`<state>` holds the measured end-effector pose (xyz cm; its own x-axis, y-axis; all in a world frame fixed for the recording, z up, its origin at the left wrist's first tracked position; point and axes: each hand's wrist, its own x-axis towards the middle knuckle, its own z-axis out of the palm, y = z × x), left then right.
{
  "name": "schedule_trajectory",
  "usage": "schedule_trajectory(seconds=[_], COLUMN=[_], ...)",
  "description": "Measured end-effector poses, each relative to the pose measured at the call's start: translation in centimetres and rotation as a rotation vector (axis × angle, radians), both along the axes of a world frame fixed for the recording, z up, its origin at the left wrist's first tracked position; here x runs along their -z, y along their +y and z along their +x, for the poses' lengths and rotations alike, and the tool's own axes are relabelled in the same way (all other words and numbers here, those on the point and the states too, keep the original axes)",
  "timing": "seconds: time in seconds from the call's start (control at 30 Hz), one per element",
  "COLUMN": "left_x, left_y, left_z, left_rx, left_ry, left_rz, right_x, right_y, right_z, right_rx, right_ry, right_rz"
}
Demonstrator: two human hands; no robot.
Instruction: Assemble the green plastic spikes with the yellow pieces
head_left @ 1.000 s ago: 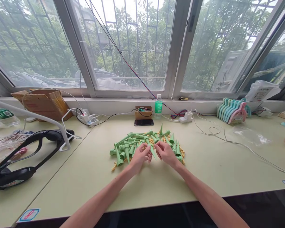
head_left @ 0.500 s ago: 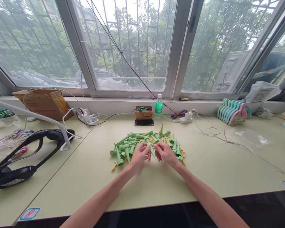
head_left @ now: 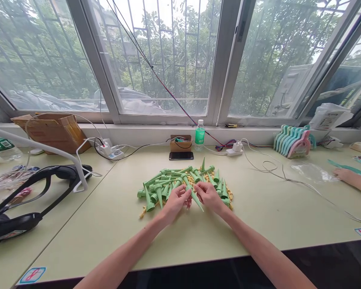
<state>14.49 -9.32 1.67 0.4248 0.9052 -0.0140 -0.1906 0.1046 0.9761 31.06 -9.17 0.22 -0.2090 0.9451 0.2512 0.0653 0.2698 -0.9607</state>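
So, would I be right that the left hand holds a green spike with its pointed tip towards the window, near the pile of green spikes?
Not quite: in the head view, the left hand does hold a green spike near the pile of green spikes, but its pointed tip faces the near edge of the table, not the window.

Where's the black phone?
In the head view, the phone lies near the middle, in front of the little box, left of the bottle, beyond the green spikes.
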Motion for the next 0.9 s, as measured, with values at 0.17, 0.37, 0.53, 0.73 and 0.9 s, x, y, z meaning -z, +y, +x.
schedule_trajectory(seconds=[0.17,0.37,0.53,0.73,0.9], left_x=[0.26,0.20,0.48,0.74,0.42], left_y=[-0.03,-0.35,-0.27,-0.06,-0.17], left_z=[0.04,-0.01,-0.20,-0.33,-0.34], left_rx=[-0.007,-0.020,-0.022,-0.041,-0.085], left_ry=[0.069,0.198,0.275,0.351,0.457], left_rz=[0.092,0.290,0.386,0.503,0.694], right_x=[0.26,0.44,0.43,0.18,-0.28], right_y=[0.20,0.43,0.47,0.38,0.22], right_z=[0.08,0.29,0.39,0.46,0.51], right_rx=[-0.012,-0.028,-0.103,-0.148,-0.168], right_ry=[-0.006,-0.005,0.108,0.175,0.171], right_rz=[-0.030,-0.087,-0.171,-0.227,-0.258])
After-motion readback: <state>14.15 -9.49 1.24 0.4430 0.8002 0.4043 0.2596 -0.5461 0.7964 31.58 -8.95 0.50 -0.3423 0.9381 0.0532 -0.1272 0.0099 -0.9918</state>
